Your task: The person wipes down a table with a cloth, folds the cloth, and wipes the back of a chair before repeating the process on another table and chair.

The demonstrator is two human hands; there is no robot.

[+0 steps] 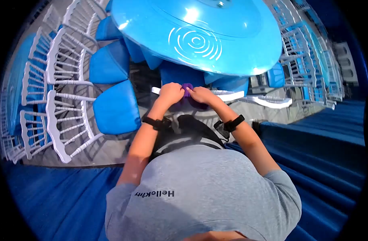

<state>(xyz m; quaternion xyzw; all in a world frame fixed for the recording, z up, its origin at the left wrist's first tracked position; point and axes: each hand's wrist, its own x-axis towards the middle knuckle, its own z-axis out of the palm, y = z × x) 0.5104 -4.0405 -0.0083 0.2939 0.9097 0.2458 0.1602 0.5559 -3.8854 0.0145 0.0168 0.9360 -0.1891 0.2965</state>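
Observation:
Both hands are close together at the top rail of a white chair [228,96], in front of a blue round table. My left hand [172,94] is closed on a purple cloth [187,90] from its left side. From the right side, my right hand [201,95] pinches the same cloth, with its fingers pressed together. The cloth lies between the hands, over the chair's rail, and part of it hangs below them. Fingertips are partly hidden by the cloth. Each wrist wears a black band.
The glossy blue table [240,40] is just ahead. White chairs with blue seats [116,107] stand at the left, and more white chairs [302,56] at the right. Dark blue draped fabric [312,160] covers steps at the right; blue fabric [67,197] also lies at lower left.

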